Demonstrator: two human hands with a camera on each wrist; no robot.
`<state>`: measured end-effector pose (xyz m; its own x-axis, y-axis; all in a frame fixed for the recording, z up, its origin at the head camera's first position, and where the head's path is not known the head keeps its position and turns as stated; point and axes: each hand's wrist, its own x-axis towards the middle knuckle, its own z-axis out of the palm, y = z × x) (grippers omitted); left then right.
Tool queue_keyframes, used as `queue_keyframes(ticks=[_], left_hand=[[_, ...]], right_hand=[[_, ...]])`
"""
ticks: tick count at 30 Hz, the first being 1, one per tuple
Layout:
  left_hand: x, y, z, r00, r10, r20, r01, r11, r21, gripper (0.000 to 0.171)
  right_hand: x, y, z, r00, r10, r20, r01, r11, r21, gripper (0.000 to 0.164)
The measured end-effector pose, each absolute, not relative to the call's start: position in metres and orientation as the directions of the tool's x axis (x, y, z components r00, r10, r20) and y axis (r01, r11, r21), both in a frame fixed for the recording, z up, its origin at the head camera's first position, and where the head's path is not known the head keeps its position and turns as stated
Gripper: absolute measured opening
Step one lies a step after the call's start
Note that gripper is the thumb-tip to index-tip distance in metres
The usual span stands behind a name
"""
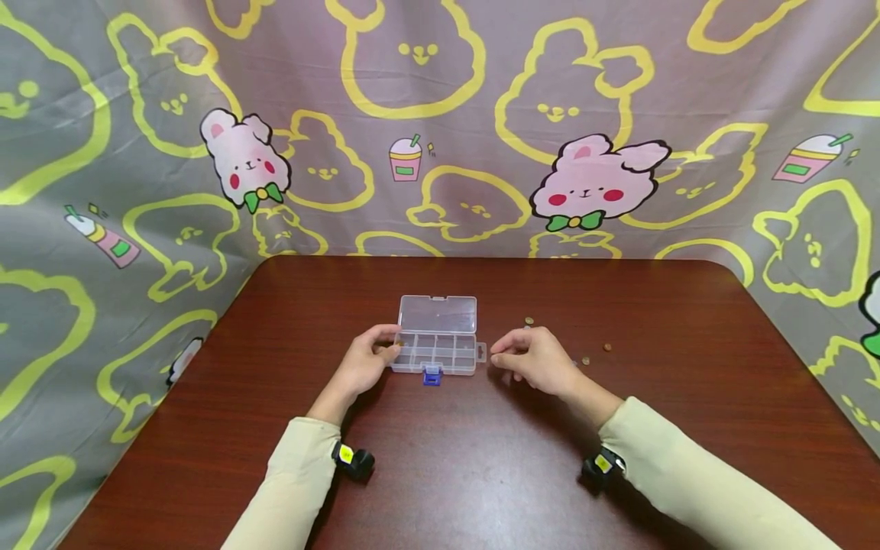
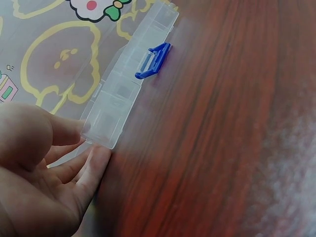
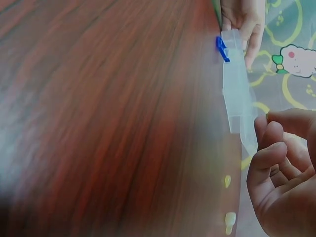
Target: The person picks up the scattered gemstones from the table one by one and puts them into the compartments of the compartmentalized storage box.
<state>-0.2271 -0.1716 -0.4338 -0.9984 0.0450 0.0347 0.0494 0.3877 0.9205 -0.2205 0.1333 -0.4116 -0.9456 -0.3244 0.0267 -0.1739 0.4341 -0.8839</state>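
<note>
A clear plastic compartment box (image 1: 444, 362) stands on the table with its lid (image 1: 438, 315) raised at the back. A blue latch (image 1: 431, 376) hangs from its front side. My left hand (image 1: 364, 359) holds the box's left end, thumb on one side and fingers on the other, as the left wrist view shows. Just past the box's right end, near its hanging tab, is my right hand (image 1: 539, 359). Its thumb and index finger pinch a tiny yellowish piece (image 3: 267, 116), mostly hidden by the fingertips. The other fingers are curled.
Several small pieces lie to the right on the brown table (image 1: 454, 473), among them a greenish one (image 1: 528, 321), a brown one (image 1: 607, 347) and a pale one (image 1: 586, 360). A patterned curtain (image 1: 454, 137) borders the table at the back and sides.
</note>
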Motion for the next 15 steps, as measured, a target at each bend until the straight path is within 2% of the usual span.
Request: queue_keyframes(ticks=[15], left_hand=[[-0.229, -0.172, -0.436, -0.998, 0.045, 0.036, 0.051, 0.388, 0.92, 0.032]], right_hand=[[-0.225, 0.107, -0.407, -0.932, -0.352, 0.089, -0.233, 0.392, -0.89, 0.006]])
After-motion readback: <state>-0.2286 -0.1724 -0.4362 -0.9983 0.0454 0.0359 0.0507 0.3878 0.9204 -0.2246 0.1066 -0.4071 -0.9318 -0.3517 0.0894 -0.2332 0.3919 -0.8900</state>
